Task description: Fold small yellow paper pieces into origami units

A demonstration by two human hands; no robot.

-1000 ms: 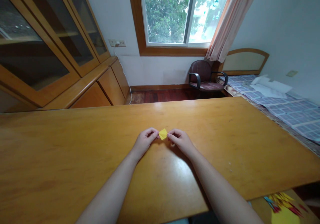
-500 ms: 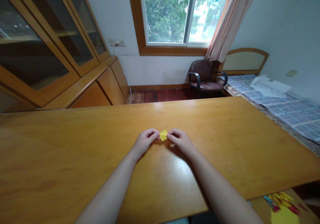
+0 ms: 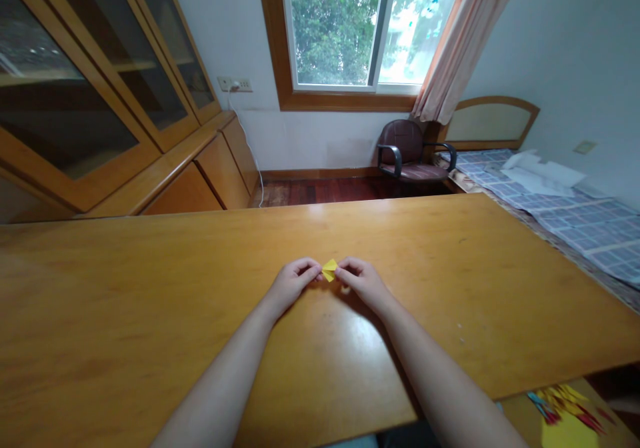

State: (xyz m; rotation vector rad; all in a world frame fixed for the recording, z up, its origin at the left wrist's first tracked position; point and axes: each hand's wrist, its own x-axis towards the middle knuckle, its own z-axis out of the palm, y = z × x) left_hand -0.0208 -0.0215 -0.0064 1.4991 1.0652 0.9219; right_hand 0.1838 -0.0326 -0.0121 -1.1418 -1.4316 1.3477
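A small piece of folded yellow paper [image 3: 329,269] is held between my two hands, just above the wooden table [image 3: 150,288]. Thumb and fingers of my left hand [image 3: 295,280] pinch its left end. On the other side my right hand [image 3: 364,280] pinches its right edge, thumb toward me. Creases fan out across the paper from the left end. The fingertips hide both of its ends.
Below the table's right front edge, a lower surface holds yellow paper [image 3: 567,431] and several small coloured pieces [image 3: 563,398]. A glass-doored cabinet [image 3: 165,108] lines the left. Past the table stand a chair [image 3: 413,155] and a bed [image 3: 575,208].
The yellow paper looks narrower at its left end and more folded than before. Both hands keep their pinch and have hardly shifted.
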